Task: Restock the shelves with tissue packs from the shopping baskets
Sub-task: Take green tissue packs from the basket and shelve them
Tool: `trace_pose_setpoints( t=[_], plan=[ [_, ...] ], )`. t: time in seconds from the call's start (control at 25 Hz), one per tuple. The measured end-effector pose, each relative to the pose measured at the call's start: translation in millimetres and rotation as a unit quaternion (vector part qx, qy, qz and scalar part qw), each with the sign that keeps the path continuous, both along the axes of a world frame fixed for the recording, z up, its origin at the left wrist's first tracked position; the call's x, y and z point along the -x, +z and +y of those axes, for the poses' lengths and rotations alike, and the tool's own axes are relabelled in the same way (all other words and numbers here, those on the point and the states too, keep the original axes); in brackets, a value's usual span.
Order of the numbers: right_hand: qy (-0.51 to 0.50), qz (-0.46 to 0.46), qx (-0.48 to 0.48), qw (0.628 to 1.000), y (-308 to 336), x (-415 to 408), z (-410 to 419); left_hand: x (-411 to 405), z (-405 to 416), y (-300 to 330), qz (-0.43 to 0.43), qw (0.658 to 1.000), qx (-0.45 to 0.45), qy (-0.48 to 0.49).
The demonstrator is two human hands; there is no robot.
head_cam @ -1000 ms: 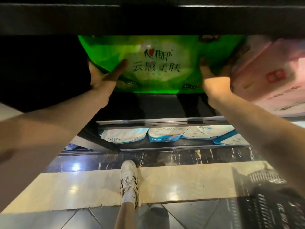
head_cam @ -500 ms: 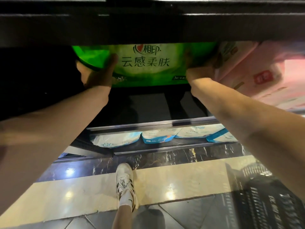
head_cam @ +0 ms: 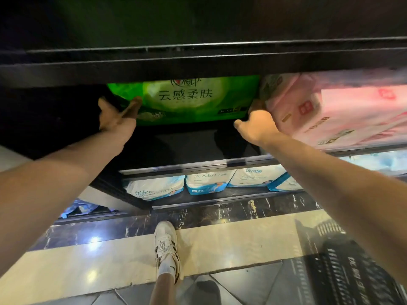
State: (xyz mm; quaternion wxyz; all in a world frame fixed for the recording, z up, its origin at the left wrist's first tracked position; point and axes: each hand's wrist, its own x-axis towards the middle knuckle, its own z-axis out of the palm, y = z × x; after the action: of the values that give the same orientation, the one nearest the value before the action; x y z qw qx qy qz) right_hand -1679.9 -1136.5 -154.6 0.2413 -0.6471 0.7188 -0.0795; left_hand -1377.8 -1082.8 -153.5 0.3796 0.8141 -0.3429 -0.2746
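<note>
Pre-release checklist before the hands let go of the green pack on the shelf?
1. Green tissue pack inside the shelf bay, under the upper shelf edge: ok.
2. Left hand on the pack's left end, thumb across its face: ok.
3. Right hand at the pack's right lower corner, fingers hidden: grip cannot tell.
4. Pack's bottom resting flat on the shelf board: cannot tell, too dark.
5. Clearance to the pink packs on the right: not ok, they seem to touch.
6. Basket within reach: ok.
</note>
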Motion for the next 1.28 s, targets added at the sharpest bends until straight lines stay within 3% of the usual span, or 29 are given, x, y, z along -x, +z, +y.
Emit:
trace_pose_setpoints(
  t=[0.08,0.2,0.32,0.48,0.64,0.92,1.04,1.28],
  plan=[
    [0.044,-0.001,0.002,0.999,19,7,37,10,33,15,-0.067,0.994,-0.055,-0.070],
    [0.133,0.066,0.038,0.988,71,26,103,34,108,59,-0.226,0.948,-0.124,-0.189],
    [0.154,0.113,0.083,0.978,144,42,170,65,171,128,-0.364,0.886,-0.103,-0.267],
    [0.144,0.134,0.124,0.973,240,57,253,103,240,223,-0.463,0.830,-0.037,-0.308],
    [0.111,0.124,0.142,0.976,316,63,324,125,298,300,-0.473,0.818,0.021,-0.326],
    [0.014,0.129,0.148,0.980,360,63,402,145,340,345,-0.434,0.815,-0.002,-0.385],
    [-0.043,0.154,0.131,0.978,366,66,418,161,330,352,-0.428,0.792,0.033,-0.435],
    [-0.236,0.218,0.121,0.939,382,109,483,245,317,361,-0.390,0.702,0.133,-0.580]
  ],
)
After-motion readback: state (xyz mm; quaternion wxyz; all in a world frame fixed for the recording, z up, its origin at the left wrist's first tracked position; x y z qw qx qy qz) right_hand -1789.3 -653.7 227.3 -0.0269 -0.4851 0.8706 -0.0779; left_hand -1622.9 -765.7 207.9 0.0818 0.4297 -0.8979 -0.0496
